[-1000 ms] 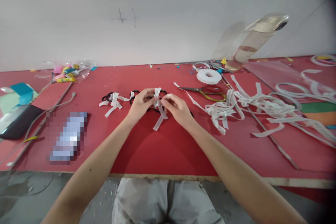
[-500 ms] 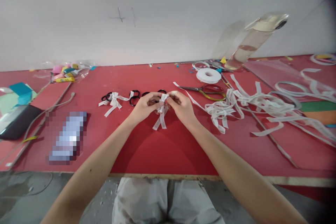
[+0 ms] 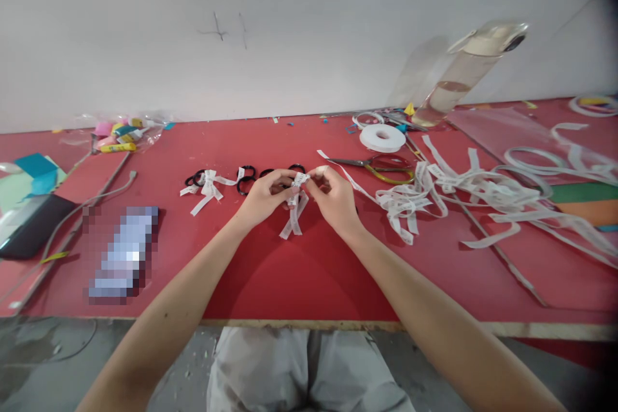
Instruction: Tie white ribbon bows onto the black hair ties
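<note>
At about ten o'clock from my hands a finished bow (image 3: pixel 208 185) of white printed ribbon sits tied on a black hair tie, lying flat on the red counter (image 3: pixel 270 270), and just to its right a few bare black hair ties (image 3: pixel 247 179) lie in a short row, so I judge one piece done and several waiting. My left hand (image 3: pixel 263 196) is closed in a pinch on the left side of the ribbon bow (image 3: pixel 295 203) I am working, fingertips pressed at the knot. The bow hangs between both hands just above the counter, its two tails drooping toward six o'clock; the loops look small and crumpled, so I judge the knot formed but not yet shaped. My right hand (image 3: pixel 334 198) pinches the other side, grip shut on the same ribbon. At two o'clock lie the scissors (image 3: pixel 381 168) and a white ribbon roll (image 3: pixel 383 138), and toward three o'clock a loose tangle of cut ribbon strips (image 3: pixel 463 196), plenty of stock left.
</note>
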Action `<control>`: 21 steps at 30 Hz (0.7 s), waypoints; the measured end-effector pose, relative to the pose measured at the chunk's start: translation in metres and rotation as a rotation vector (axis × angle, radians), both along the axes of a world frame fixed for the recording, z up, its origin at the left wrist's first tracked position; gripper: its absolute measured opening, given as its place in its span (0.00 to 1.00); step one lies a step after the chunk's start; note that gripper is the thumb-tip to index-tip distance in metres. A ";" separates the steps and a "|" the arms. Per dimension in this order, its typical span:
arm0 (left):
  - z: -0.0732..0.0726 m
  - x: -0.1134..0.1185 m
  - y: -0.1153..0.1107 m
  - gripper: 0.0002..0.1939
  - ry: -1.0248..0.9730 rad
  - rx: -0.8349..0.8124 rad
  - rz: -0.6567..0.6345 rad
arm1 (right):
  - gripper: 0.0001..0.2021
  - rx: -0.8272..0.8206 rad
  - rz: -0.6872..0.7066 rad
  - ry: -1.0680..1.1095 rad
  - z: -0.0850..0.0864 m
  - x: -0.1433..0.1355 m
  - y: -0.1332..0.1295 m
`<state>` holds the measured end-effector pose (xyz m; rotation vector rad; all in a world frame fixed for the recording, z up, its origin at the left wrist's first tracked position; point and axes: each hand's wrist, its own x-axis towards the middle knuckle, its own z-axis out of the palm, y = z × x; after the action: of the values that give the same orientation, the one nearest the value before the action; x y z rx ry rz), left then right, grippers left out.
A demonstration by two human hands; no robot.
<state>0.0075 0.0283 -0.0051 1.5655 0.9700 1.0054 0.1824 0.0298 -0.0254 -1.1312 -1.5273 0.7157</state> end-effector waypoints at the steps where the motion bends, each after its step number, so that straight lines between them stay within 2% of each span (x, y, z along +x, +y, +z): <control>1: 0.000 0.000 0.000 0.15 0.003 0.000 0.002 | 0.02 0.011 -0.009 -0.012 0.000 0.000 0.000; 7: -0.002 0.000 0.000 0.16 0.014 -0.015 0.002 | 0.01 0.020 -0.016 -0.009 0.001 0.000 -0.001; 12: 0.000 -0.002 -0.001 0.14 0.022 0.023 0.004 | 0.08 -0.124 0.183 0.204 0.001 0.002 0.003; 16: 0.001 -0.003 -0.001 0.15 -0.031 -0.019 -0.034 | 0.13 -0.203 0.357 0.284 0.005 0.004 0.003; 21: 0.004 -0.004 -0.002 0.16 -0.045 -0.048 -0.070 | 0.13 -0.215 0.438 0.321 0.006 0.006 0.003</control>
<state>0.0030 0.0261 -0.0010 1.5207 0.8961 0.9581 0.1887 0.0323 -0.0192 -0.7868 -1.4542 1.3187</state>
